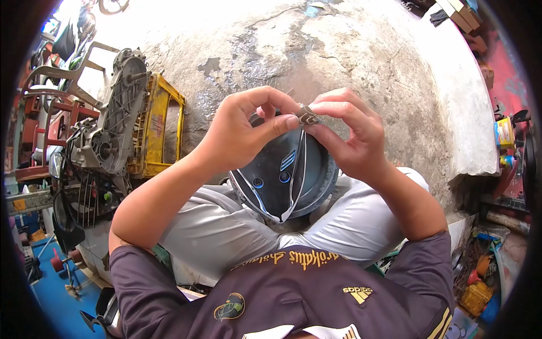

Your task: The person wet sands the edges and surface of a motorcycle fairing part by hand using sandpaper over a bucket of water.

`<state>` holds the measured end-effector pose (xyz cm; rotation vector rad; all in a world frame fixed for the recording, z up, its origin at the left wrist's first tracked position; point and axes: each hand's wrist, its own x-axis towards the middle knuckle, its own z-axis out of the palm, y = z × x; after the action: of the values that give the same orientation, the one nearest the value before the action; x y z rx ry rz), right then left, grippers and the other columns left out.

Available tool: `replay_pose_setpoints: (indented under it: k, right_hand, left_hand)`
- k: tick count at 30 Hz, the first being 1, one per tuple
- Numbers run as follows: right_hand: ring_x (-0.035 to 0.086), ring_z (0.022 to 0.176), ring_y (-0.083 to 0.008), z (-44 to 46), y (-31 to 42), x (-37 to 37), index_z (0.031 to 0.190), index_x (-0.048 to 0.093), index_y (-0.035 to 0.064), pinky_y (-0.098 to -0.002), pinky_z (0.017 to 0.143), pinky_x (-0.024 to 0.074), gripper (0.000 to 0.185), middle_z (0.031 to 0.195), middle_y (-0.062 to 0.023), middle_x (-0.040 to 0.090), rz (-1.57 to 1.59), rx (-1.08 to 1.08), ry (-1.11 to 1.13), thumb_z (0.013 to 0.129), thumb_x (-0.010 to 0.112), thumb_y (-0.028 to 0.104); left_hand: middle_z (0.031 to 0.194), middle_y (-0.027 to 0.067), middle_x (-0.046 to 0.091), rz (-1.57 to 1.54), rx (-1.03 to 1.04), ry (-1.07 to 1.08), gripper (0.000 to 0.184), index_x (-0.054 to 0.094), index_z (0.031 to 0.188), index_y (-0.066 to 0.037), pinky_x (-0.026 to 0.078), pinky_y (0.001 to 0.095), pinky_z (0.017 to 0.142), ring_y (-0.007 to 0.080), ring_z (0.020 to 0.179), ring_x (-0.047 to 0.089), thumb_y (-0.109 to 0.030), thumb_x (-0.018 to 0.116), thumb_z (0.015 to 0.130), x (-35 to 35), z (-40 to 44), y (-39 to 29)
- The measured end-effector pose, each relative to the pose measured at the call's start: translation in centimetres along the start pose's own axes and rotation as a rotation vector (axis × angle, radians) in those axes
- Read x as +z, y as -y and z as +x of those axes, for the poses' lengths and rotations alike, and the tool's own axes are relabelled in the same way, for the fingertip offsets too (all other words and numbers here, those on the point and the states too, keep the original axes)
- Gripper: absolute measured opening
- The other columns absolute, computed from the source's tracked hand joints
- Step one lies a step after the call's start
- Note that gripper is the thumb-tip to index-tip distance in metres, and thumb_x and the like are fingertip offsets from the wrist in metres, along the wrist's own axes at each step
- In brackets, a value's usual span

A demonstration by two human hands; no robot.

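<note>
A small metal part (308,116) with a curved, ridged shape is pinched between my two hands, above a round dark basin (324,186). My left hand (254,118) grips its left side with thumb and forefinger. On its right side, the thumb and fingers of my right hand (350,127) are closed on it. Below them, a dark item with white edging and blue marks (276,172) lies over the basin between my knees. What the small part is exactly, I cannot make out.
At left stand a large metal engine casing (118,113), a yellow crate (164,124) and a reddish chair frame (42,135). A white ledge (463,113) runs along the right. Assorted parts (477,288) are piled at the lower right, on wet, worn concrete (406,73) surroundings.
</note>
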<state>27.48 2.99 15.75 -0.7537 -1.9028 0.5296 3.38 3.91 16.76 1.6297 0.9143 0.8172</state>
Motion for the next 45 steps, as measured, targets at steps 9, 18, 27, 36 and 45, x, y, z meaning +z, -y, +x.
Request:
replay_pose_setpoints:
  k: [9,18,27,36,45]
  right_hand:
    - [0.075,0.097,-0.0240,-0.5,-0.3,1.1,0.107,0.073,0.0026,-0.0349,0.082,0.0596,0.021,0.106,-0.0120,0.076,0.183,0.152,-0.049,0.088,0.082,0.000]
    - [0.075,0.096,-0.0221,-0.4,-0.6,0.5,0.114,0.076,0.0013,-0.0340,0.084,0.0602,0.022,0.104,-0.0129,0.076,0.175,0.214,0.058,0.092,0.079,0.001]
    - [0.074,0.092,-0.0212,-0.7,-0.1,0.8,0.112,0.078,0.0011,-0.0335,0.082,0.0595,0.020,0.104,-0.0128,0.076,0.194,0.298,0.010,0.092,0.080,0.003]
    - [0.075,0.092,-0.0177,-0.7,-0.4,0.6,0.110,0.075,0.0006,-0.0330,0.080,0.0595,0.017,0.103,-0.0117,0.078,0.249,0.456,0.076,0.097,0.078,0.010]
    - [0.066,0.077,-0.0133,-1.3,-9.0,-0.7,0.113,0.069,0.0027,-0.0320,0.073,0.0538,0.017,0.088,-0.0061,0.074,0.138,0.813,0.192,0.104,0.069,0.017]
  left_hand:
    - [0.097,0.0003,0.073,0.174,0.096,-0.099,0.022,0.078,0.112,-0.005,0.049,0.0272,0.084,0.0092,0.089,0.059,-0.011,0.084,0.091,0.2,0.0,-0.7]
    - [0.090,0.0024,0.074,0.423,0.277,-0.152,0.027,0.083,0.108,-0.010,0.050,0.0284,0.073,0.0129,0.081,0.063,-0.013,0.090,0.083,-0.9,0.2,-1.2]
    - [0.088,0.0037,0.075,0.445,0.312,-0.153,0.022,0.083,0.102,-0.009,0.051,0.0293,0.071,0.0142,0.079,0.065,-0.011,0.090,0.081,-0.7,0.1,-0.8]
    - [0.089,0.0040,0.074,0.469,0.235,-0.165,0.019,0.082,0.102,-0.008,0.052,0.0322,0.074,0.0170,0.079,0.062,-0.018,0.086,0.086,0.0,0.5,-0.1]
    - [0.131,0.0156,0.067,0.874,-0.036,0.205,0.058,0.069,0.137,-0.013,0.050,0.0515,0.106,0.0366,0.126,0.063,-0.042,0.083,0.088,1.0,2.0,8.4]
